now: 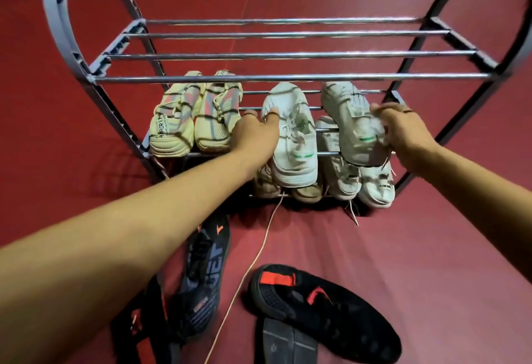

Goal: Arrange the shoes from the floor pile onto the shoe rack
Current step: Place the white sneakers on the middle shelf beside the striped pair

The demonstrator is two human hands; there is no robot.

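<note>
A metal shoe rack (288, 78) stands on the red floor, its top tier bare. On the middle tier sits a beige and pink pair of sneakers (195, 116) at the left. My left hand (253, 133) grips the left side of a white sneaker with a green stripe (293, 139) on that tier. My right hand (400, 130) holds the matching white sneaker (351, 124) by its right side, tilted over the rails. More white shoes (362, 182) rest on the bottom tier, partly hidden. Two black shoes with red marks (325, 309) (201, 274) lie on the floor.
A long pale lace (253, 260) trails from the rack across the floor between the black shoes. A dark sole (288, 343) lies at the bottom edge. The rack's curved side frames (57, 18) rise at left and right.
</note>
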